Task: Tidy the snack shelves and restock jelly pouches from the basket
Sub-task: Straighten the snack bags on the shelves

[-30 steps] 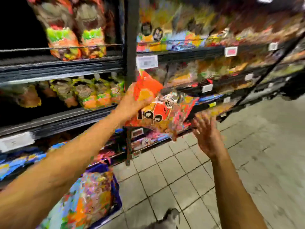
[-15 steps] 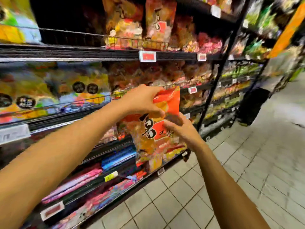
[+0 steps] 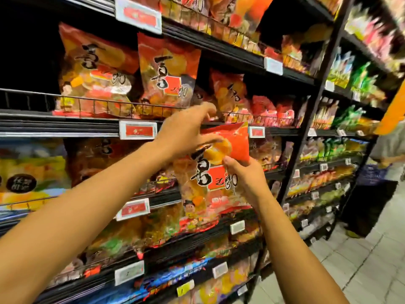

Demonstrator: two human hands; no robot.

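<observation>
Jelly pouch, orange-red with bold black characters, hangs upright in front of the shelves, held by both hands. The left hand grips its top edge, fingers curled over the upper left corner, knuckles close to the wire rail of the shelf above. The right hand holds the pouch's right side, thumb pressed on the front near the red top panel, fingers hidden behind it. Matching pouches stand in a row behind the rail, just above the held one. White-framed price tags line the shelf edges. A black upright post divides this bay from the next, where green packets show, blurred.
</observation>
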